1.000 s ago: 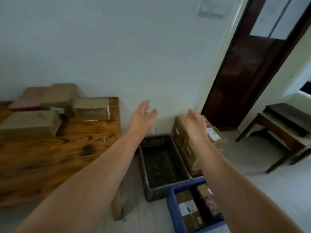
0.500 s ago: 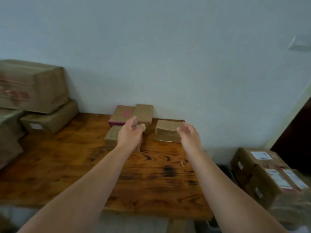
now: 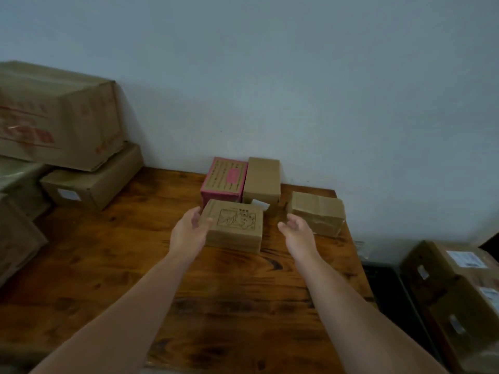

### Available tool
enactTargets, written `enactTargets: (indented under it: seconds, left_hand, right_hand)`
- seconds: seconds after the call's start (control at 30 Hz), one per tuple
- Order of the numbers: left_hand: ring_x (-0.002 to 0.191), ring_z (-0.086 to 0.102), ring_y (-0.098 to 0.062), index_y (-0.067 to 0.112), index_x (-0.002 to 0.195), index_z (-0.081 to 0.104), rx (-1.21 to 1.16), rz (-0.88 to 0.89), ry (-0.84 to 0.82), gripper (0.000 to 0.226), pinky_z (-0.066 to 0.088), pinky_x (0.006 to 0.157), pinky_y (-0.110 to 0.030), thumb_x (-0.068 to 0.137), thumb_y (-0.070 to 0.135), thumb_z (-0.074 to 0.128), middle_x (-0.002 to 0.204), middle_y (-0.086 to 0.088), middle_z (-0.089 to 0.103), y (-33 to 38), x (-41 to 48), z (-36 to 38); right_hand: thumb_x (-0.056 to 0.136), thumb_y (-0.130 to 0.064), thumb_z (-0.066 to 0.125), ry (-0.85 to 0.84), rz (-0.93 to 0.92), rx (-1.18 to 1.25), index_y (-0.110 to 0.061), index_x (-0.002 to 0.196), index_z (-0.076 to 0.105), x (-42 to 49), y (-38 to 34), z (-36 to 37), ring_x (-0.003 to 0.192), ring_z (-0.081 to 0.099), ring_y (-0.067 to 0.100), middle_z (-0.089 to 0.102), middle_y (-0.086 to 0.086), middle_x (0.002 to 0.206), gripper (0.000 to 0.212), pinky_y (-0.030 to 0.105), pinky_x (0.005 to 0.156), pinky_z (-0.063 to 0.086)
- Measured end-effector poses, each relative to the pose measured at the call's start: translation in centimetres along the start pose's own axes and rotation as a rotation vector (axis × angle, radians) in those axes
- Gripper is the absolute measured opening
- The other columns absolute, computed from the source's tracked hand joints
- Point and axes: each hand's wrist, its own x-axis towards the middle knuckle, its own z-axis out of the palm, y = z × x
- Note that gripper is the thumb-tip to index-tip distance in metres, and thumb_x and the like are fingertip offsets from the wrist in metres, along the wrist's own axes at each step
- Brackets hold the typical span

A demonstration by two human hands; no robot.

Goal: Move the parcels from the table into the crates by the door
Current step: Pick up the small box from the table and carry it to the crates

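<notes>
Both hands spread, gripping nothing: left hand (image 3: 190, 233) at the left end of the printed parcel (image 3: 237, 225), contact uncertain; right hand (image 3: 297, 234) just clear of its right end. Parcel lies flat on the worktop (image 3: 243, 306), long axis left-right, print upward. Judged light, stiff cardboard; take by both short ends.

Pink-topped parcel (image 3: 225, 179), brown parcel with printed line drawing (image 3: 235, 224), dark-grained orange-brown table (image 3: 232, 292)
</notes>
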Motion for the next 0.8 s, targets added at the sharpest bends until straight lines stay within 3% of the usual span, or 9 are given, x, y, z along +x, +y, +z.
enactTargets:
  seconds: [0.37, 0.53, 0.8]
  left_hand:
    - [0.134, 0.037, -0.029, 0.015, 0.147, 0.026, 0.154, -0.231, -0.105, 0.066, 0.035, 0.104, -0.042, 0.092, 0.037, 0.055, 0.149, -0.009, 0.035, -2.7, 10.3, 3.8]
    - [0.121, 0.047, -0.030, 0.010, 0.140, 0.039, 0.113, -0.339, -0.183, 0.055, 0.041, 0.094, -0.039, 0.093, 0.034, 0.055, 0.137, -0.011, 0.048, -4.1, 11.7, 4.9]
    - [0.099, 0.051, -0.020, 0.017, 0.122, 0.053, 0.070, -0.258, -0.216, 0.033, 0.042, 0.081, -0.033, 0.091, 0.027, 0.058, 0.115, -0.003, 0.056, -3.9, 11.3, 5.0]
  right_hand:
    - [0.094, -0.026, 0.057, -0.141, 0.297, -0.075, -0.018, 0.147, 0.030, 11.9, 2.2, 5.3, 0.134, 0.038, 0.028, 0.036, 0.007, 0.150, 0.060, 0.042, 0.106, 0.035]
    - [0.095, -0.026, 0.056, -0.191, 0.371, -0.094, -0.016, 0.146, 0.033, 13.5, 3.3, 6.8, 0.129, 0.044, 0.027, 0.043, 0.007, 0.144, 0.057, 0.040, 0.099, 0.040]
    - [0.096, -0.024, 0.053, -0.162, 0.311, -0.034, -0.020, 0.140, 0.042, 12.7, 3.6, 6.9, 0.105, 0.053, 0.019, 0.055, 0.001, 0.122, 0.045, 0.034, 0.084, 0.046]
